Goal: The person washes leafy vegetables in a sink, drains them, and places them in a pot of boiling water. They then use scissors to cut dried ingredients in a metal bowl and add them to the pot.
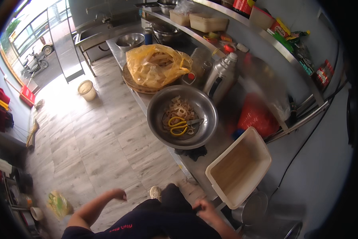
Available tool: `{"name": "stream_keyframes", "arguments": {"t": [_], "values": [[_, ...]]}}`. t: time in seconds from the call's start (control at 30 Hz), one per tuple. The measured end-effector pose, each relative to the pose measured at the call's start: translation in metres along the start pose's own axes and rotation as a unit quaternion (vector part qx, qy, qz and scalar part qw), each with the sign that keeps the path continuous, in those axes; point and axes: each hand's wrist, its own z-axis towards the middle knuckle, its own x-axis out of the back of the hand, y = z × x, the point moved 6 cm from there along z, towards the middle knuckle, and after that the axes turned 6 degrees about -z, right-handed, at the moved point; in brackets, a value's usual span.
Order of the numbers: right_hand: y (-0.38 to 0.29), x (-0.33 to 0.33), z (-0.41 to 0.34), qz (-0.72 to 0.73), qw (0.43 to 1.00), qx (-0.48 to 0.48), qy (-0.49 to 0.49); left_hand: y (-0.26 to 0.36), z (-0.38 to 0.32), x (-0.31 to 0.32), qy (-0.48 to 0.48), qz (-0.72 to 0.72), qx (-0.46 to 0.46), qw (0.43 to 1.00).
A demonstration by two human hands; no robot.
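My left hand [119, 194] hangs over the floor to the left of my body, its fingers curled and partly hidden. Close to the counter's near end is my right hand [205, 208], bent and blurred; whether the dark patch by its fingers is an object cannot be told. A steel basin [155, 119] stands on the counter before me. Pale sliced rings [181, 111], possibly squid, lie in it, with yellow-handled scissors [179, 125] on top. Nearest my right hand is a white plastic tub [223, 200], its bottom brownish.
An open yellow plastic bag [149, 67] of pale pieces rests on a round wooden board [131, 82]. Beside it stand a steel thermos [219, 76] and a red bag [255, 118]. A shelf [241, 19] overhangs the counter. A bucket [87, 91] and a plastic bag [59, 204] are on the floor.
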Motion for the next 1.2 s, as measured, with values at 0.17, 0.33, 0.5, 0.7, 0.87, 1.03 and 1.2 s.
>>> {"name": "stream_keyframes", "arguments": {"t": [0.17, 0.33, 0.5, 0.7, 0.87, 1.03, 1.2], "values": [[-0.164, 0.052, 0.183, -0.042, 0.966, 0.080, 0.242, 0.052, -0.039, 0.319, 0.318, 0.025, 0.035, 0.947], [-0.098, 0.066, 0.346, -0.126, 0.921, -0.028, 0.369, 0.144, -0.082, 0.534, 0.578, -0.057, -0.172, 0.796], [-0.089, 0.057, 0.388, -0.097, 0.907, -0.301, 0.277, 0.107, -0.019, 0.664, 0.616, 0.000, -0.177, 0.768], [-0.101, 0.060, 0.391, -0.070, 0.849, -0.399, 0.339, 0.031, 0.132, 0.776, 0.580, 0.008, -0.122, 0.805], [-0.124, 0.057, 0.366, 0.027, 0.815, -0.376, 0.439, 0.019, 0.191, 0.805, 0.448, 0.037, -0.078, 0.890], [-0.169, 0.033, 0.318, 0.076, 0.807, -0.308, 0.499, 0.002, 0.187, 0.840, 0.359, 0.003, -0.126, 0.925], [-0.205, 0.005, 0.311, 0.298, 0.732, -0.226, 0.569, -0.009, 0.155, 0.839, 0.311, -0.119, -0.214, 0.918]]}}
